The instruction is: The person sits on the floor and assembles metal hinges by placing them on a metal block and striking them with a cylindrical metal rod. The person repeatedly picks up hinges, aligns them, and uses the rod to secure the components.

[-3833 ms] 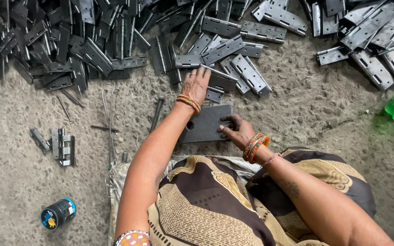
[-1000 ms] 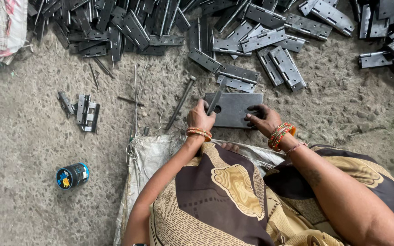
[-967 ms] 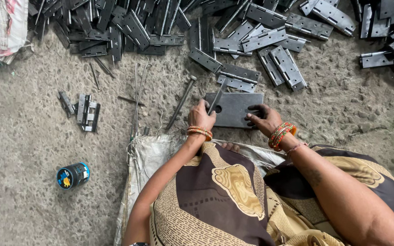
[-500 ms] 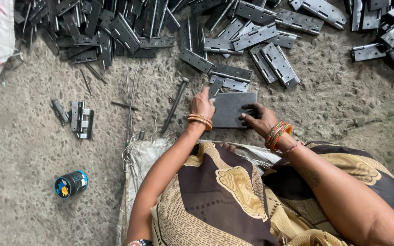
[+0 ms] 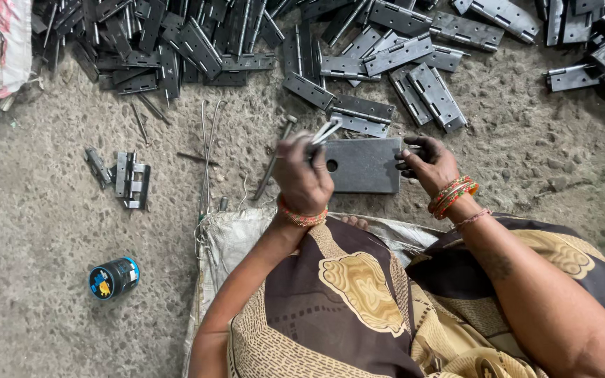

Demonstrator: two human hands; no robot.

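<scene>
On the gritty floor ahead, dark rectangular steel block with a round hole [image 5: 363, 165]. My left hand [image 5: 304, 180] pinches thin bright metal pins [image 5: 325, 131] above it; right hand [image 5: 428, 162] grips its edge. I'd keep pins upright, block steady.

The hinges [image 5: 414, 52] are dark grey steel, and the flat block [image 5: 365, 166] is charcoal. The floor [image 5: 50, 308] is speckled grey-brown. The small can [image 5: 113, 278] is black and blue; the bangles [image 5: 451, 196] are orange-red, and the garment [image 5: 358, 294] is brown with tan motifs.
</scene>
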